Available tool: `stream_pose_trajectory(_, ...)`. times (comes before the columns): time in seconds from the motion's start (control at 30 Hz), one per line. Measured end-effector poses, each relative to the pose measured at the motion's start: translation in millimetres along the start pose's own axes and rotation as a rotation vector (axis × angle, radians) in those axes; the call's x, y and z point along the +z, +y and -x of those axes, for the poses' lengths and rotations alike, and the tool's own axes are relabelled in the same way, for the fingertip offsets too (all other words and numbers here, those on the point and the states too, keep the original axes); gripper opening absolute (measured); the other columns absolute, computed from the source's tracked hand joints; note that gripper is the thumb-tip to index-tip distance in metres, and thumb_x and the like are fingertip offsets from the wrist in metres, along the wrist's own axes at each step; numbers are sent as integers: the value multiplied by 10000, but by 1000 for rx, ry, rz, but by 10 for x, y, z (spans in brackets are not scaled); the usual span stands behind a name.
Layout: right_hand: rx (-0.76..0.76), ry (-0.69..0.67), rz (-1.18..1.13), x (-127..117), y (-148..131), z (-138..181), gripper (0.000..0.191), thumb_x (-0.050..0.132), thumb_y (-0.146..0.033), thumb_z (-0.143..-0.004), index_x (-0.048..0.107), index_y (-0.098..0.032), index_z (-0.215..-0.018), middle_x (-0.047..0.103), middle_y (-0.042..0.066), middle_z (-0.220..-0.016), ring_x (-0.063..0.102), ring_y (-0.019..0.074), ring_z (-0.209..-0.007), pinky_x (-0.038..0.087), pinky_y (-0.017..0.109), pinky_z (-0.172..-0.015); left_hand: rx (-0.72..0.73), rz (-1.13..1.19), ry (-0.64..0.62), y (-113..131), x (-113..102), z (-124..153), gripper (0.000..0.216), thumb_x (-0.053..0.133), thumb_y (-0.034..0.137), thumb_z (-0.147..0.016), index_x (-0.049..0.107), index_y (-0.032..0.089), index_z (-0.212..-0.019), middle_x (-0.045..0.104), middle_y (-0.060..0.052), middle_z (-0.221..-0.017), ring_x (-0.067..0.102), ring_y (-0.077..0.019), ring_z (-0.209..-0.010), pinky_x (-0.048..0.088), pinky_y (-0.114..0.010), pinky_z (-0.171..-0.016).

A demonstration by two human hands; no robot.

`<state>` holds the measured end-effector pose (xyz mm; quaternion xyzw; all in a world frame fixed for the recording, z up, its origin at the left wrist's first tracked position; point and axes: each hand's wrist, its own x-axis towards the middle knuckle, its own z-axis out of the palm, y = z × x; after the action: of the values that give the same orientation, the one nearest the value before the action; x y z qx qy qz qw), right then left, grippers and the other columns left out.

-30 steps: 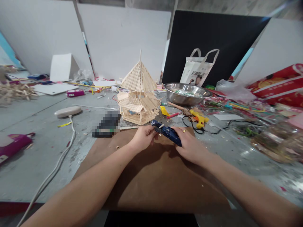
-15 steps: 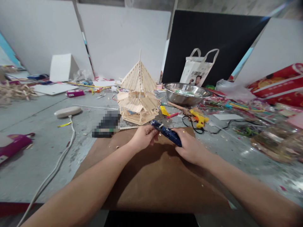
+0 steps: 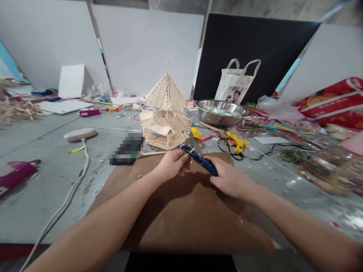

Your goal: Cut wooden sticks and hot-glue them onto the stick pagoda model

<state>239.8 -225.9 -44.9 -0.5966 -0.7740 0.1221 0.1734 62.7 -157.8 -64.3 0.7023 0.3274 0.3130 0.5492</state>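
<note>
My right hand is wrapped round the handle of a dark blue hand tool, perhaps a cutter; its exact kind does not show. A short pale wooden stick lies across the tool's front end. My left hand is closed in a pinch beside that end, with its thumb at the stick. Its fingertips are partly hidden. Both hands are above a brown sheet. Just behind them stands a pagoda-like model built of thin wooden sticks, with two roof tiers and a spire.
A blurred-out dark device lies left of the model, near a white cable. A metal bowl, a yellow glue gun with black cord, and a clear container are at right. A purple object lies at far left.
The stick and the tool's front end have shifted very slightly, and my left thumb sits closer to the stick. Both hands keep their hold; the view has moved a little.
</note>
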Motion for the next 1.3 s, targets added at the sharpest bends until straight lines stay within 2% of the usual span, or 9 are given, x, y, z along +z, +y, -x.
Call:
stream_pose_trajectory(0.1,27,-30,-7,-18,-38,4,534,423,-79,-609,439,-201,-1129,552,71,-1094,510,223,-975,381,333,-813,-15,-26,-12,12,-12,0,242,375,316,-801,440,137,-652,526,16,-510,457,-47,-328,367,-158,-356)
stream_pose_trajectory(0.2,78,-77,-12,-42,-66,24,427,409,-86,-607,503,-201,-1008,602,58,-966,547,208,-862,399,304,-731,-35,-65,-48,24,-25,6,240,352,296,-804,436,137,-645,527,12,-499,453,-51,-318,349,-154,-342)
stream_pose_trajectory(0.37,242,-268,-68,-79,-90,114,169,411,-127,-587,499,-180,-721,612,37,-751,554,168,-690,386,238,-584,-175,-235,-154,6,-9,32,270,354,344,-785,472,138,-657,500,28,-442,379,-47,-270,269,-150,-294)
stream_pose_trajectory(0.47,365,-400,-128,-75,-131,151,151,403,-125,-554,474,-183,-674,586,10,-598,542,139,-554,355,205,-472,-264,-349,-223,-24,12,49,360,353,440,-765,509,137,-649,478,29,-412,343,-50,-260,253,-161,-285)
stream_pose_trajectory(0.6,526,-531,-179,-47,-181,115,134,402,-158,-542,478,-177,-650,512,-5,-446,494,137,-403,320,210,-362,-276,-455,-241,-58,12,52,410,362,491,-743,546,137,-645,458,27,-398,344,-55,-270,248,-165,-290)
stream_pose_trajectory(0.73,554,-563,-221,-17,-180,35,61,414,-185,-543,472,-169,-553,536,14,-481,492,124,-377,348,213,-350,-282,-489,-218,-85,8,39,382,343,452,-757,543,138,-665,447,26,-405,360,-61,-275,265,-166,-293)
stream_pose_trajectory(0.93,565,-601,-197,30,-148,-43,122,424,-218,-566,475,-164,-470,554,21,-472,494,119,-352,375,223,-357,-355,-545,-202,-87,27,27,217,377,297,-727,530,144,-711,465,24,-457,406,-77,-285,311,-176,-288)
stream_pose_trajectory(1.3,558,-561,-129,67,-157,-62,139,429,-232,-568,473,-156,-461,547,37,-459,508,139,-347,387,232,-345,-390,-547,-210,-42,47,26,166,361,179,-702,518,133,-733,454,25,-457,424,-75,-294,358,-178,-297)
